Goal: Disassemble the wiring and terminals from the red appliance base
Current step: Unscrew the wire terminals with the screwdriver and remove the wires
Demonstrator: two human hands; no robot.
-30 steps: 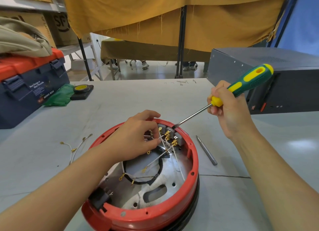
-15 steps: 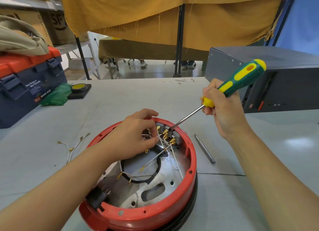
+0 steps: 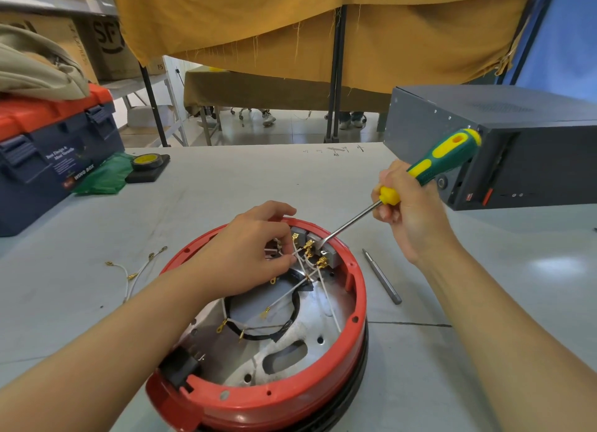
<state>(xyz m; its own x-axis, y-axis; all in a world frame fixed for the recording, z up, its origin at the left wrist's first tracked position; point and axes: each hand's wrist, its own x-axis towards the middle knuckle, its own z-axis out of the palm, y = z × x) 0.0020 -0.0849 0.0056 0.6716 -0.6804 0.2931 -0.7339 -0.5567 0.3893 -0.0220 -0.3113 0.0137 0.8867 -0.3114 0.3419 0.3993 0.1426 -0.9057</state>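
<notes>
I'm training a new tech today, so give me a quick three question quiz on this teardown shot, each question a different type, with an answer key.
1. True or false: the right hand grips the green and yellow screwdriver.
2. Where does the screwdriver tip sit? A) at the brass terminals on the grey block inside the red appliance base B) on the loose bit C) on the tape roll
3. Fill in: the left hand pinches a white ____ by the terminals.

Key: 1 true; 2 A; 3 wire.
</notes>
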